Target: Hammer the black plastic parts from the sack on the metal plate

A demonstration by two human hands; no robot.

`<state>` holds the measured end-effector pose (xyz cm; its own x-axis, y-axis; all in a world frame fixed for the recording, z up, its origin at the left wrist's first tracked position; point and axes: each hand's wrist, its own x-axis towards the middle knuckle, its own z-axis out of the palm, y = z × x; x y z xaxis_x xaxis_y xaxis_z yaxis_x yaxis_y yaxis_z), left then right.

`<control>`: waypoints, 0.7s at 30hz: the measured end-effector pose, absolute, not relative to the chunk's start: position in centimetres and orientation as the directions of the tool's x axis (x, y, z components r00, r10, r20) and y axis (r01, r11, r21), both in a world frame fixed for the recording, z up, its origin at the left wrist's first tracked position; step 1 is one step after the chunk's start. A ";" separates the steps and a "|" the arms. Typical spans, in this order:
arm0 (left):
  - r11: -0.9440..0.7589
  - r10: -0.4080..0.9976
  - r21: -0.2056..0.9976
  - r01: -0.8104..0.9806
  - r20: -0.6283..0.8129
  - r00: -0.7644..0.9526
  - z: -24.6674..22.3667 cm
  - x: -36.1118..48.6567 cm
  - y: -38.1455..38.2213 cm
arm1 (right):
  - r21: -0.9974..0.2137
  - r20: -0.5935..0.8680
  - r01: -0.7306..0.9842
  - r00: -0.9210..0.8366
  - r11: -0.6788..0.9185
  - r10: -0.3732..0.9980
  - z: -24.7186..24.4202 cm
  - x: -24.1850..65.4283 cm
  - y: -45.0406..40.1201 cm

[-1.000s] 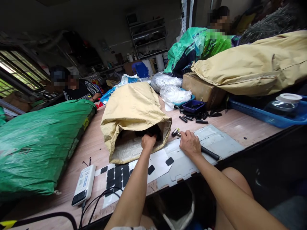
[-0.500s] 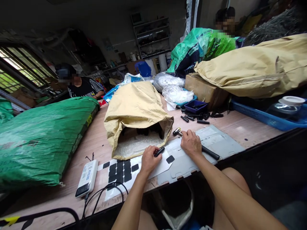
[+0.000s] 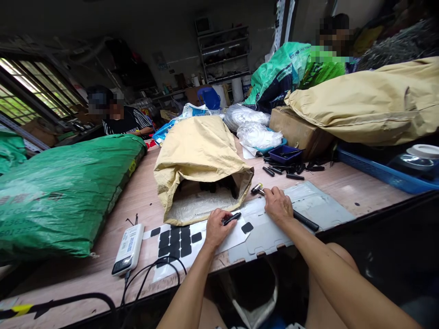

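Observation:
My left hand [image 3: 217,228] is closed around a small black cylindrical piece [image 3: 232,219], which sticks out to the right of the fingers. Beneath it lies a white sheet [image 3: 236,236] with a black square patch [image 3: 247,227] near its right end. My right hand [image 3: 277,204] wraps the shaft of a small hammer [image 3: 306,220]; the metal head with a yellowish face points left and the black grip runs out to the lower right. Both hands are over a grey plastic sheet [image 3: 320,203] at the front edge. Several more black square patches [image 3: 174,241] lie to the left.
An open tan sack [image 3: 195,146] with dark pieces inside stands beyond my hands. More black pieces surround a purple tray [image 3: 284,155]. A green sack [image 3: 68,196], a white power bank [image 3: 128,249] with cables and a blue tray [image 3: 370,171] lie around. Two people are farther back.
The whole view has shifted slightly, so things appear a little farther right. The black piece sits at a flatter angle in my left hand. My right hand still grips the hammer.

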<state>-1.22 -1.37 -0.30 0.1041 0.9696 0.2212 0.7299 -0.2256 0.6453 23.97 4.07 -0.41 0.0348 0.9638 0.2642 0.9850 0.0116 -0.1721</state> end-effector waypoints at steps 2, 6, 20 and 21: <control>-0.227 0.970 0.646 0.728 0.219 0.108 -0.2 -1.2 -1.4 | -0.240 0.264 0.971 0.057 0.009 0.963 0.2 24.6 3.6; -0.218 0.973 0.664 0.715 0.202 0.109 -0.1 -1.2 -1.4 | -0.502 0.347 0.864 0.160 0.039 0.924 0.8 24.6 1.0; -0.228 0.972 0.705 0.672 0.210 0.110 -0.9 -1.5 -1.3 | -0.611 0.424 0.651 -0.212 0.451 0.881 -0.1 17.3 -5.8; -0.231 0.970 0.707 0.669 0.216 0.108 -1.0 -1.5 -1.3 | -0.586 0.410 0.678 -0.224 0.444 0.884 -0.1 17.4 -5.9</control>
